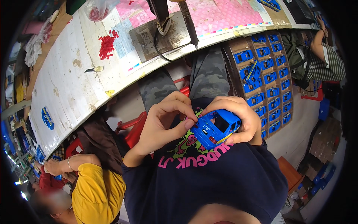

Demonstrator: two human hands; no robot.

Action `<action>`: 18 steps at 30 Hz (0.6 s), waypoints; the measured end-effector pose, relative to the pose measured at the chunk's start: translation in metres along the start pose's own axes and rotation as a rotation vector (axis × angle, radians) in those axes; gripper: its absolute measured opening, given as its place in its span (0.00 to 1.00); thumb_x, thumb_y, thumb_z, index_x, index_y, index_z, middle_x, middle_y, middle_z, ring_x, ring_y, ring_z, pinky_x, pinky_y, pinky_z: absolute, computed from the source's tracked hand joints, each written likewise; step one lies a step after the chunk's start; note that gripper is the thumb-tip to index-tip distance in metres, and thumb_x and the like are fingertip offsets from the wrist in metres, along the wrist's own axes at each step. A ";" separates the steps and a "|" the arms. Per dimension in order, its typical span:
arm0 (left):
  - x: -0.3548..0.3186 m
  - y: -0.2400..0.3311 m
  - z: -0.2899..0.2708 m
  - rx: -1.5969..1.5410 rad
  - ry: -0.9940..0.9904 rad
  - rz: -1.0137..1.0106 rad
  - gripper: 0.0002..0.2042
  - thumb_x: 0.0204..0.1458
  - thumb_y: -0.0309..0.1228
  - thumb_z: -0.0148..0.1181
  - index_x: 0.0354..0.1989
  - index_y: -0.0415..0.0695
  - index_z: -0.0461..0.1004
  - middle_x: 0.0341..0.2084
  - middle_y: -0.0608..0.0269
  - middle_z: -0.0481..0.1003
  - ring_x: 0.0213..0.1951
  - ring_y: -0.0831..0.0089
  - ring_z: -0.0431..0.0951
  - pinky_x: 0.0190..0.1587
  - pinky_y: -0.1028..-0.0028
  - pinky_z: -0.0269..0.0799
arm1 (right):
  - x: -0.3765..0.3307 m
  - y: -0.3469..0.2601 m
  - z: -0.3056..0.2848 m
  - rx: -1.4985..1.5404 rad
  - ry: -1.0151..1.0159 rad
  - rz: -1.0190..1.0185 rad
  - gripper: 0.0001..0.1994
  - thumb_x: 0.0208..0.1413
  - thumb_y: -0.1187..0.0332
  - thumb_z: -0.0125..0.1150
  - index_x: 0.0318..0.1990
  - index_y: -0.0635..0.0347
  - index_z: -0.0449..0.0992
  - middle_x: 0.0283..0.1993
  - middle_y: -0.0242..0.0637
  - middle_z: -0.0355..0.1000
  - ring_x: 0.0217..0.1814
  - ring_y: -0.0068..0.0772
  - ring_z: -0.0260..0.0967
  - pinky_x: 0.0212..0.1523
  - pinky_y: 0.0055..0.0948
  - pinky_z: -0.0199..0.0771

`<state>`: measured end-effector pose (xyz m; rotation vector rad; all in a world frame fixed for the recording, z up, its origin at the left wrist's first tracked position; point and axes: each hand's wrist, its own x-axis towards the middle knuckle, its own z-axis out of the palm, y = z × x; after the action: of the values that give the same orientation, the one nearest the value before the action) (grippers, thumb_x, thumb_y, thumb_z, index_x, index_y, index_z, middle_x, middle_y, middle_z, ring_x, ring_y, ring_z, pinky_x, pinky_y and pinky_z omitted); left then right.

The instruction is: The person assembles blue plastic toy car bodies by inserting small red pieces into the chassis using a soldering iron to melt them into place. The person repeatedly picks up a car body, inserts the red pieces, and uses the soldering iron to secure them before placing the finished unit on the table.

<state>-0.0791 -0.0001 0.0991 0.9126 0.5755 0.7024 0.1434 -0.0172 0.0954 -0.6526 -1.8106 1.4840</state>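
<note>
A blue toy car body (216,128) with open window gaps and a yellow stripe is held in front of my chest. My right hand (244,117) wraps round its roof and side. A small red tail light (212,139) shows at one corner of its end. My left hand (166,119) has thumb and forefinger pinched together at the car's edge, by the other corner. Whatever lies between those fingertips is too small to make out. On the white table ahead lies a pile of small red plastic pieces (107,45).
A metal-based stand (160,39) with a cable occupies the table's near edge. A small blade (94,69) and a blue car part (47,118) lie on the left. At right, a cardboard tray (257,52) holds rows of blue car bodies. Co-workers sit on both sides.
</note>
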 end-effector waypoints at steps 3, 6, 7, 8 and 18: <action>0.001 0.002 0.000 0.096 0.018 0.014 0.04 0.42 0.20 0.58 0.28 0.40 0.74 0.31 0.66 0.63 0.33 0.81 0.64 0.37 0.81 0.58 | -0.001 0.000 -0.001 -0.032 0.009 0.014 0.30 0.33 0.59 0.63 0.45 0.70 0.65 0.41 0.48 0.68 0.40 0.46 0.68 0.41 0.32 0.68; 0.002 0.006 -0.003 0.222 0.032 0.032 0.05 0.41 0.21 0.60 0.29 0.40 0.75 0.29 0.67 0.64 0.32 0.81 0.63 0.34 0.81 0.57 | -0.002 0.000 -0.002 -0.076 0.026 0.013 0.30 0.32 0.58 0.63 0.44 0.69 0.66 0.41 0.47 0.68 0.40 0.45 0.68 0.40 0.32 0.68; 0.003 0.007 -0.003 0.245 0.034 0.037 0.05 0.41 0.21 0.60 0.29 0.40 0.75 0.28 0.67 0.64 0.31 0.81 0.63 0.33 0.82 0.56 | -0.003 -0.001 -0.001 -0.089 0.036 0.012 0.30 0.32 0.58 0.63 0.44 0.69 0.66 0.41 0.47 0.68 0.39 0.45 0.68 0.40 0.32 0.68; 0.003 0.008 -0.002 0.270 0.038 0.043 0.06 0.41 0.22 0.61 0.29 0.40 0.76 0.28 0.68 0.65 0.31 0.81 0.63 0.33 0.82 0.56 | -0.003 0.000 -0.002 -0.101 0.042 0.008 0.30 0.32 0.58 0.63 0.44 0.69 0.66 0.41 0.47 0.68 0.39 0.45 0.68 0.40 0.32 0.68; 0.004 0.006 0.001 0.265 0.103 0.033 0.06 0.40 0.20 0.61 0.29 0.39 0.76 0.27 0.67 0.65 0.31 0.80 0.63 0.34 0.81 0.57 | -0.002 -0.005 -0.001 -0.365 0.112 -0.038 0.29 0.31 0.58 0.64 0.43 0.68 0.66 0.34 0.44 0.67 0.32 0.44 0.68 0.32 0.31 0.68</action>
<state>-0.0776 0.0046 0.1037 1.1386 0.7591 0.7163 0.1457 -0.0189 0.0996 -0.8539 -2.0108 1.0767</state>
